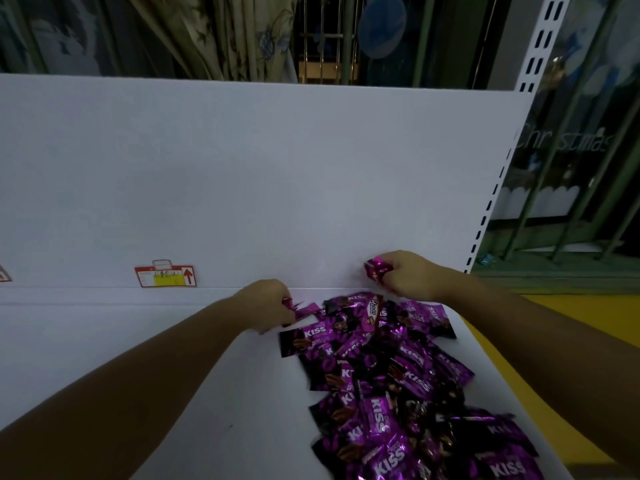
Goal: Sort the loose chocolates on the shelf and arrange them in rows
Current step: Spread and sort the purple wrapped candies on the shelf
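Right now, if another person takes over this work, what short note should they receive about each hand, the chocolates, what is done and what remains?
Left hand: pinches a purple wrapper at the far left edge of the pile.
Right hand: holds one purple chocolate above the pile, near the back panel.
The pile lies unsorted and overlapping on the right part of the white shelf.
Done: no row is visible yet.
Left: sort the chocolates and lay them in rows.
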The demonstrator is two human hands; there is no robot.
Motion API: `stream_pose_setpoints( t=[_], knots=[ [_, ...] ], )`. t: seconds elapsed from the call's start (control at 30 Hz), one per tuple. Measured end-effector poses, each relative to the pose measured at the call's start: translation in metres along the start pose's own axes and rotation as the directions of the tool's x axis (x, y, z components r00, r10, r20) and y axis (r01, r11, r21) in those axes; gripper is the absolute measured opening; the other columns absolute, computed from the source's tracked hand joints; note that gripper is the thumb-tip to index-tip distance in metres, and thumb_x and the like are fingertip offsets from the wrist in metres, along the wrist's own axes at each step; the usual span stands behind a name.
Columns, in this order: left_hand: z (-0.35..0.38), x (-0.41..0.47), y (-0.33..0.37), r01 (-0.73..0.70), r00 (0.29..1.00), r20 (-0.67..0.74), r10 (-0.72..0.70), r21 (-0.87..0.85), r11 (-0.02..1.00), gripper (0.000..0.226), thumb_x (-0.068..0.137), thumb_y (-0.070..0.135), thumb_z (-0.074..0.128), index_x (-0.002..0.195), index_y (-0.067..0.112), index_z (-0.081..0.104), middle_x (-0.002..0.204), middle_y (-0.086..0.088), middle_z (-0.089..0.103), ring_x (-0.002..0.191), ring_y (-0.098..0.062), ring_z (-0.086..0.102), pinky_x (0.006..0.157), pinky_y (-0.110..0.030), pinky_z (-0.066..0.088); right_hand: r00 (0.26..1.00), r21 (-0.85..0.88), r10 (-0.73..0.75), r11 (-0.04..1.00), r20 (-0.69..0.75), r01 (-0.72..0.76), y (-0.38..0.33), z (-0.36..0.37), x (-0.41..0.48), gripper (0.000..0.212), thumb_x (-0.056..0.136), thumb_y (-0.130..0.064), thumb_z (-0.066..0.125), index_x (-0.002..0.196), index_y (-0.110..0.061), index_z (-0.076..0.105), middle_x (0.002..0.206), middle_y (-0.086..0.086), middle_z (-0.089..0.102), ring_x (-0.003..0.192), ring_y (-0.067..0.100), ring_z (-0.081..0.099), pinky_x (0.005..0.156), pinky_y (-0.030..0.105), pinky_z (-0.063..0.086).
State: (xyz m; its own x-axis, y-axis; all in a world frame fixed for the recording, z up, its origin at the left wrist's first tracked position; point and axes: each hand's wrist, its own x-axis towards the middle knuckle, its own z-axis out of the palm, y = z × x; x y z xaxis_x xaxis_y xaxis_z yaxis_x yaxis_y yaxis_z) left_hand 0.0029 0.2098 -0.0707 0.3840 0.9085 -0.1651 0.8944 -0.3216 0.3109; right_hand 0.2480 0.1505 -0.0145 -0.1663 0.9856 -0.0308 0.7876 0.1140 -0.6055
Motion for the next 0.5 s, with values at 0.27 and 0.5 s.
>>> stream_pose_setpoints(
  t=[0.27, 0.5],
  knots=[
    [-0.020, -0.013, -0.006, 0.052, 0.994, -0.082, -0.076, -0.270, 0.962, 0.013, 0.091, 0.011, 0.045, 0.079, 0.010, 0.051, 0.071, -0.006, 0.053, 0.060, -0.017, 0.049, 0.054, -0.026, 0.040, 0.961, -0.432, -0.212, 0.860, 0.180, 0.271, 0.010, 0.009, -0.002, 0.014, 0.083, -0.015, 0.060, 0.083, -0.029, 0.060, 0.082, -0.007, 0.060, 0.080, 0.011, 0.053, 0.070, 0.024, 0.036],
    [-0.019, -0.024, -0.017, 0.111, 0.989, -0.006, -0.146, -0.618, 0.778, 0.011, 0.096, 0.007, 0.036, 0.089, 0.008, 0.045, 0.068, -0.015, 0.055, 0.045, -0.023, 0.050, 0.047, -0.030, 0.044, 0.952, -0.489, -0.246, 0.817, 0.184, 0.306, 0.011, 0.011, 0.006, 0.013, 0.087, -0.028, 0.061, 0.095, -0.022, 0.070, 0.092, -0.006, 0.067, 0.084, 0.010, 0.056, 0.075, 0.024, 0.041]
  ],
)
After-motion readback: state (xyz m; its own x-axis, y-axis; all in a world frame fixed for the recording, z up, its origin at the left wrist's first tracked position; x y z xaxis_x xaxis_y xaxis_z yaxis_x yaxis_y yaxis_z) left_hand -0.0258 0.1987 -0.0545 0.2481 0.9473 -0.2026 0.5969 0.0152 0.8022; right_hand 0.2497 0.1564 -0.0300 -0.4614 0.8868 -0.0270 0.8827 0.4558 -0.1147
